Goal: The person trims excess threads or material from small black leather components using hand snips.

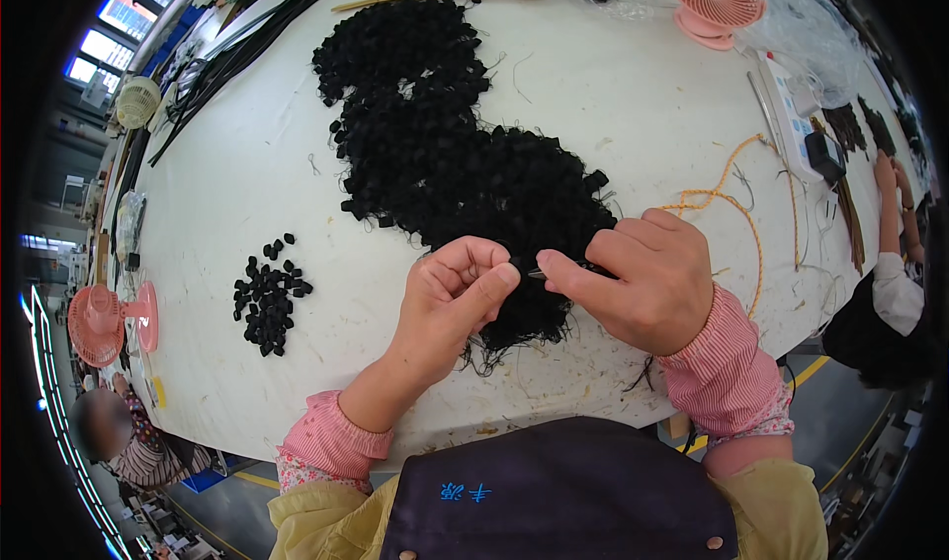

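Note:
A large heap of small black knotted pieces with loose threads [415, 145] stretches down the middle of the white table. Over its near end, my left hand [445, 303] pinches one small black piece [517, 262] between thumb and forefinger. My right hand [643, 283] is wrapped round a small metal tool [536, 274], its pointed tip close to that piece. Most of the tool is hidden by my fingers, so I cannot tell its exact kind. To the left lies a smaller, separate group of black pieces [267, 298] with few loose threads.
An orange cord [732, 196] and a white power strip [791, 120] lie right. Pink fans stand at the far right [714, 1] and left edge [96, 325]. Long black strips [247, 51] lie far left. Other people sit at the left and right edges.

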A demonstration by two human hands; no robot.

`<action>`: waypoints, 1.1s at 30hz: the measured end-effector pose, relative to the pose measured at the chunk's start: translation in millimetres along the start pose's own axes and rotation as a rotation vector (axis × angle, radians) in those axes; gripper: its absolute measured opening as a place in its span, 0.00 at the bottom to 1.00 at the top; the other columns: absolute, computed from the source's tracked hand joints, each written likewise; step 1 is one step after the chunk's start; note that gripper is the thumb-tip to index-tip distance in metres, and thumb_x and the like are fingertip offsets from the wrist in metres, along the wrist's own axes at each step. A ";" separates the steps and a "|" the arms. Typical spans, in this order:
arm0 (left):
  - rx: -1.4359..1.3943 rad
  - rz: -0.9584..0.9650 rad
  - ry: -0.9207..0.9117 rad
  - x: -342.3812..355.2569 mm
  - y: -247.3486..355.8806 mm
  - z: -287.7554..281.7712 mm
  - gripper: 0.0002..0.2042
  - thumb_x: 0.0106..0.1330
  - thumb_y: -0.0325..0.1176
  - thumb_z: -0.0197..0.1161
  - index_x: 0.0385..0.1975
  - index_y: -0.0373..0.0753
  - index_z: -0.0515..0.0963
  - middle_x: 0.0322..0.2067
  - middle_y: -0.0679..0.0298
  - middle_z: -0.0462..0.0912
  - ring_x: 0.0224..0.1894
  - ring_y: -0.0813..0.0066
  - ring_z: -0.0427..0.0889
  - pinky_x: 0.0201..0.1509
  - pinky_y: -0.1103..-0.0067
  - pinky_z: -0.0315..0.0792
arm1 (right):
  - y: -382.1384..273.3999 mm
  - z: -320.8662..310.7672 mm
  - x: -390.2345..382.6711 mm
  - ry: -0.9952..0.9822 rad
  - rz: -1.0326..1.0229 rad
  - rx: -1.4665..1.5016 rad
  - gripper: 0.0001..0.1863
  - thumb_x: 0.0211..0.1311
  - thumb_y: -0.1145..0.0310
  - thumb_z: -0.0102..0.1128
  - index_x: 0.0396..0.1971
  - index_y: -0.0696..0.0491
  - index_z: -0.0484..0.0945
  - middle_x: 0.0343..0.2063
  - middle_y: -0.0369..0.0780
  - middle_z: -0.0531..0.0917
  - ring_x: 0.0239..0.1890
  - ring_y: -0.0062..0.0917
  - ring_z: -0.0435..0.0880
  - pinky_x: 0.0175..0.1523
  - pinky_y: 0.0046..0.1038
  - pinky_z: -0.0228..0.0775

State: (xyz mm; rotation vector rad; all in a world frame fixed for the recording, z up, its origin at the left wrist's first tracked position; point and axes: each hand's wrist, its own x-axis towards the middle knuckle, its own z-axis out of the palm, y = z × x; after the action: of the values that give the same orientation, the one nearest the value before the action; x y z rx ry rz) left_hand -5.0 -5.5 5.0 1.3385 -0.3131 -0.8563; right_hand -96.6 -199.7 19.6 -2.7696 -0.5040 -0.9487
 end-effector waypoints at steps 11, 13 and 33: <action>-0.163 -0.038 -0.061 0.2 1.0 -4.6 0.03 0.66 0.29 0.59 0.34 0.40 0.73 0.16 0.76 0.69 0.16 0.93 0.58 0.21 0.89 0.53 | 0.0 -4.4 4.0 -0.046 0.108 0.122 0.08 0.44 0.66 0.67 0.27 0.43 0.79 0.13 0.30 0.64 0.15 0.21 0.70 0.21 0.24 0.60; -0.133 -0.018 -0.014 -0.1 0.8 -3.7 0.03 0.65 0.29 0.59 0.33 0.40 0.73 0.22 0.73 0.73 0.17 0.93 0.59 0.21 0.89 0.53 | 0.8 -5.6 4.7 -0.057 0.219 0.215 0.08 0.48 0.63 0.67 0.30 0.44 0.79 0.15 0.31 0.71 0.16 0.24 0.74 0.22 0.26 0.63; 1.087 0.600 0.378 -33.9 15.4 -73.5 0.09 0.56 0.18 0.58 0.35 0.37 0.78 0.46 0.61 0.80 0.28 0.82 0.72 0.37 0.83 0.68 | -4.9 9.1 -2.7 -0.337 0.356 0.767 0.13 0.44 0.79 0.60 0.32 0.49 0.76 0.23 0.34 0.81 0.25 0.29 0.82 0.28 0.27 0.71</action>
State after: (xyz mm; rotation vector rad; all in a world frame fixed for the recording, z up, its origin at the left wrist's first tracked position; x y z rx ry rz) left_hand 25.8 70.7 10.5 2.1829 -0.8976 0.1636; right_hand -95.3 -193.5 11.0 -2.1864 -0.3066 -0.1415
